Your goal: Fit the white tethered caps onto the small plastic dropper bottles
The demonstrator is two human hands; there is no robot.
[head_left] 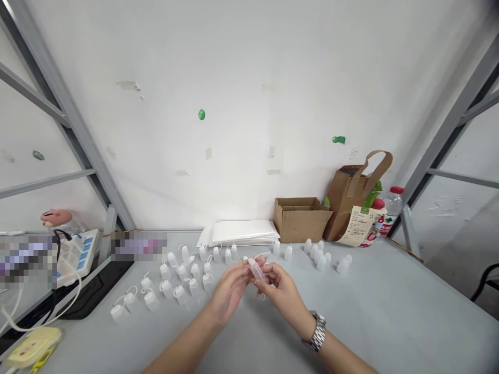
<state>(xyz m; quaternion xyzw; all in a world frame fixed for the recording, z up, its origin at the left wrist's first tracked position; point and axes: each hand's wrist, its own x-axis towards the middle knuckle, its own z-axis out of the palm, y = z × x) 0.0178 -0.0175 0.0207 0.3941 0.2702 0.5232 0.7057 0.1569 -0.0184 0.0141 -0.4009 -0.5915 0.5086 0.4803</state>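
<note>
Near the middle of the grey table, a small translucent bottle [257,271] is held tilted between both hands. My left hand [231,292] has its fingers closed around the upper end of the bottle. My right hand [281,290] pinches the bottle's lower part from the right, with a metal watch [317,331] on the wrist. Several small white bottles [180,295] with thin strap-like pieces stand in loose rows to the left. Small white pieces [320,261] are grouped to the right of my hands.
An open cardboard box [302,223], a brown paper bag [345,202] and a red-capped bottle [393,202] stand at the back right. White flat packets [244,232] lie by the wall. A power strip [80,257] and cables are at the left.
</note>
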